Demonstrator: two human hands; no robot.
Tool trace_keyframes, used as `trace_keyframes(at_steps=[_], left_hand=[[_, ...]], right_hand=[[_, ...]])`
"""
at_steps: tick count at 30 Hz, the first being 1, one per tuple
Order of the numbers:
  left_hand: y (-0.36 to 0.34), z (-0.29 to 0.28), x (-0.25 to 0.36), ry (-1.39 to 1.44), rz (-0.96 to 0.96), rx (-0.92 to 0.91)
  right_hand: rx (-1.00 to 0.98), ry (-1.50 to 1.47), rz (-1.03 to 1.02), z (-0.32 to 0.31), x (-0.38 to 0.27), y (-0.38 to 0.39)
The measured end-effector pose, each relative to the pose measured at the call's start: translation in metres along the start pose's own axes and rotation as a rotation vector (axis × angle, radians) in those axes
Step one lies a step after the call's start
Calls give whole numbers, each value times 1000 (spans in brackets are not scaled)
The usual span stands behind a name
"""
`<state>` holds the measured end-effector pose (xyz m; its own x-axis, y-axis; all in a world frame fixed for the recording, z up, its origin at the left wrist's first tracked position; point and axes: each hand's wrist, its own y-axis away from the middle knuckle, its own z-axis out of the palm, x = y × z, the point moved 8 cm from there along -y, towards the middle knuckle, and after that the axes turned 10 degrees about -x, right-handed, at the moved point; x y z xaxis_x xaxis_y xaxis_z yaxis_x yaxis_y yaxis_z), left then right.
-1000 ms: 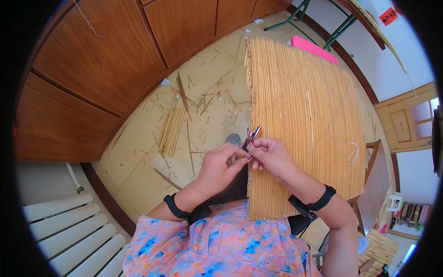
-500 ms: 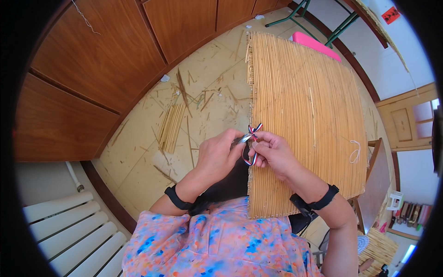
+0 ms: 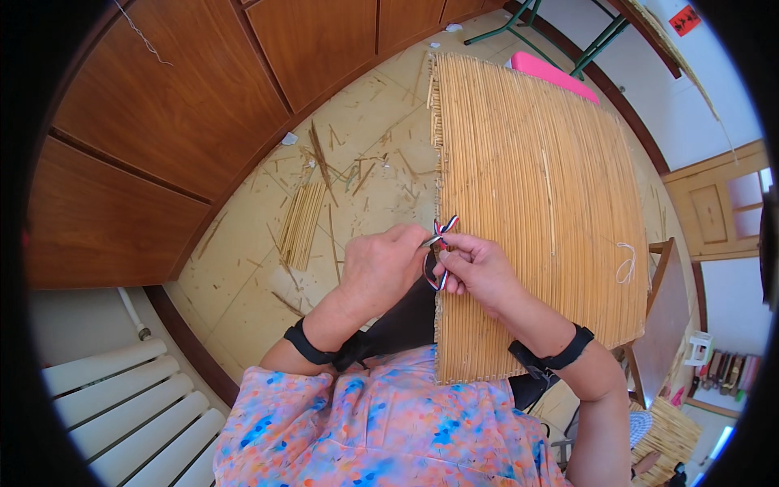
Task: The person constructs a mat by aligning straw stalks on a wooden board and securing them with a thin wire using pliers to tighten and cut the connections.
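Note:
A striped ribbon (image 3: 445, 226) in dark blue, white and red is at the left edge of a reed mat (image 3: 535, 187), with a knot or bow on top and a loop hanging below. My right hand (image 3: 479, 272) pinches it between thumb and fingers, just over the mat's edge. Closed around a small silver metal tool (image 3: 428, 242), my left hand (image 3: 381, 264) meets the ribbon from the left. Only the tool's tip shows, and its kind is hidden by the fingers.
Cut reed scraps and a bundle of short reeds (image 3: 302, 227) lie on the tiled floor at left. A white string (image 3: 625, 264) rests on the mat's right side. Wooden cabinets (image 3: 178, 89) and a white radiator (image 3: 130, 398) stand to the left, a pink seat (image 3: 552, 75) beyond the mat.
My left hand has turned slightly over the tool, so less of the metal shows. The right hand stays nearly in place, still pinching the ribbon.

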<state>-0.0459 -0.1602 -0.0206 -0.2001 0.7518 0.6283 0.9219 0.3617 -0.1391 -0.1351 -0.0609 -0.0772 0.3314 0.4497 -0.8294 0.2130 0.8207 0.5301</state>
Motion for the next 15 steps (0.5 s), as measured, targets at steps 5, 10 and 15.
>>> trace_keyframes(at_steps=[5,10,15], left_hand=[[-2,-5,2,33,100,10],[-5,-2,-13,236,36,-69],[-7,13,-27,485,10,-128]], right_hand=[[-13,17,7,1,-1,0],[-4,-4,7,1,-5,2],[-23,-17,7,0,-1,1]])
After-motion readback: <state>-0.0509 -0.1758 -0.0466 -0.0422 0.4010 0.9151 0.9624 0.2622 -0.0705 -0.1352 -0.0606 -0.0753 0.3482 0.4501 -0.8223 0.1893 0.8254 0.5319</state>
